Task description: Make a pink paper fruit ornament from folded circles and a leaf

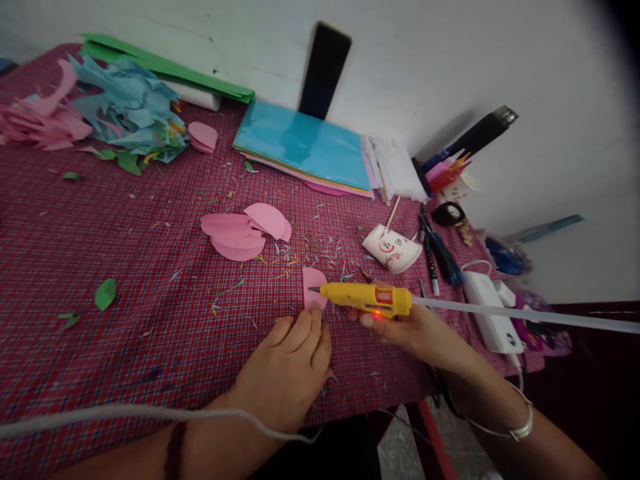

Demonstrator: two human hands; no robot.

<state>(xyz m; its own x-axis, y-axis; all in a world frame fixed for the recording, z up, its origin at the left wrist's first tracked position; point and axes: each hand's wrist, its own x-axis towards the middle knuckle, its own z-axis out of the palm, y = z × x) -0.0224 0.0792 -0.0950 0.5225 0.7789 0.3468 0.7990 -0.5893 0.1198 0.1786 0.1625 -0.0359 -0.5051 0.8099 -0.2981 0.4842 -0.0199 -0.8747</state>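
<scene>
My right hand [407, 333] is closed round a yellow hot glue gun [367, 297] with a red light lit and a long clear glue stick [525, 315] running out behind it. The gun's metal nozzle lies over a folded pink paper piece [313, 280], a half-round shape. Fingers close together, my left hand [290, 363] holds the lower end of that paper at the tablecloth; the thumb is partly hidden. Left of the nozzle lie more folded pink paper pieces [235, 237], overlapping. Another small pink stack [203, 136] is farther back.
Paper scraps [130, 100] pile up at the back left. Blue sheets [305, 143] and a leaning phone [325, 70] stand by the wall. A tipped paper cup [393, 249], pliers [445, 257] and a white power strip [493, 310] are at right. A white cable [125, 412] crosses my left forearm.
</scene>
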